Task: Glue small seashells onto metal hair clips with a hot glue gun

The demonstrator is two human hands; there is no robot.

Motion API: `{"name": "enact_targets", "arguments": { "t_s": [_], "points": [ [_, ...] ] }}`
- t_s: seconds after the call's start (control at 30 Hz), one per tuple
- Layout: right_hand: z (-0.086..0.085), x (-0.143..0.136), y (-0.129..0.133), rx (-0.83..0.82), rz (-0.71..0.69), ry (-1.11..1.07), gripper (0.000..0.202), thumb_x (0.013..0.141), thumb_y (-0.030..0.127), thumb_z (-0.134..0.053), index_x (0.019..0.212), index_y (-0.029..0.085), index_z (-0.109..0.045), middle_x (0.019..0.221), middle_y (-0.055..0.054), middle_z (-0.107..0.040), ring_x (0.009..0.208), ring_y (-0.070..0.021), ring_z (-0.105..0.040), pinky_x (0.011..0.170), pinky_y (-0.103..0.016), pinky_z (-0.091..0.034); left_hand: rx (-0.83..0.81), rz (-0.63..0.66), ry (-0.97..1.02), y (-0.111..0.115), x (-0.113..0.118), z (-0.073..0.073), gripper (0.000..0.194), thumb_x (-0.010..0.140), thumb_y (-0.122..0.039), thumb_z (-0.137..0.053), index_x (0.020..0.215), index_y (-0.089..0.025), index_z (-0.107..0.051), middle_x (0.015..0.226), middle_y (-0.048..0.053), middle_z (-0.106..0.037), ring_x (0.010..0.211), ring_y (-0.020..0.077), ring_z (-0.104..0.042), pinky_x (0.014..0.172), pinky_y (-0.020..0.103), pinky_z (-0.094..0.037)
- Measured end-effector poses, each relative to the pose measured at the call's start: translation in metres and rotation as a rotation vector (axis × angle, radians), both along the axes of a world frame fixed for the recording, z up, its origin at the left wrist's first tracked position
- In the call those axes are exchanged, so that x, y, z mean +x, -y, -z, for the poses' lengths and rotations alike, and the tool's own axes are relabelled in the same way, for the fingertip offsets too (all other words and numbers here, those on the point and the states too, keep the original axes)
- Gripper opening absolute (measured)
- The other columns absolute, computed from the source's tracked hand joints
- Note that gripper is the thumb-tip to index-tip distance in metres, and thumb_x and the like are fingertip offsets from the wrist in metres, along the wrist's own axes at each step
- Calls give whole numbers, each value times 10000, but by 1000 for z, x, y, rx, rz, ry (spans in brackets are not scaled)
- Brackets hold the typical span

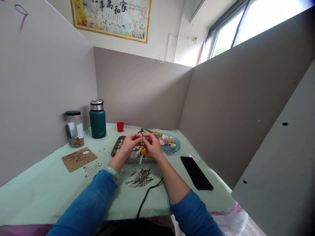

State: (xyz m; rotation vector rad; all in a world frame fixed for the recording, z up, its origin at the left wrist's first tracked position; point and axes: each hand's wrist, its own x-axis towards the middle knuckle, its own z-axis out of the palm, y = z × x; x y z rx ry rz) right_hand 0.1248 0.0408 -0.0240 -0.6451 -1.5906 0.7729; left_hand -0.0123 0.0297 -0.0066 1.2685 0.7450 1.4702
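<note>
Small piece (143, 140) sits between the fingertips above a metal tray (149, 161); its kind is too small to make out, possibly partly metal. Desk (56, 196) wears a pale green cover, with grey partitions (142, 88) on three sides; beyond, a framed picture (110, 24) and a window (225, 37). Tray contains pale and orange pieces, partly masked by the hands and forearms. Blue plate (177, 149) with similar pieces stands just right of it; pliers (157, 132) lie behind. Toward the near edge: a metal-parts pile (142, 178) and black cable (147, 193). Black slab (197, 173) lies at right; green flask (97, 123), jar (75, 129) and red cup (120, 127) stand at left. Left hand (133, 143) and right hand (153, 144) nearly meet, thumbs and forefingers pinched on the piece.
</note>
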Motion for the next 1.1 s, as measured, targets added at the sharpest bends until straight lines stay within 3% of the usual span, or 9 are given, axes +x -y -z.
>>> {"name": "enact_targets", "arguments": {
  "t_s": [0.37, 0.67, 1.1],
  "points": [
    [-3, 1, 4, 15, 8, 23, 162, 791, 327, -561, 905, 211, -559, 685, 19, -579, 540, -121, -535, 524, -241, -459, 8, 32, 20, -2, 0, 2, 269, 584, -295, -781, 744, -128, -644, 663, 11, -649, 584, 119, -599, 638, 266, -506],
    [-4, 1, 5, 5, 61, 8, 180, 783, 371, -576, 874, 217, -557, 660, 21, -579, 533, -123, -541, 516, -239, -459, 64, 60, 18, 1, -1, 1, 275, 562, -163, -742, 821, -134, -652, 771, 36, -675, 668, 146, -620, 684, 287, -499],
    [-1, 1, 2, 96, 150, 55, 156, 802, 348, -560, 878, 212, -561, 694, 8, -589, 593, -130, -561, 560, -244, -467, 46, -16, -2, 4, 1, -4, 370, 556, -279, -801, 847, -121, -635, 755, 41, -668, 647, 139, -617, 659, 279, -501]
  ]
}}
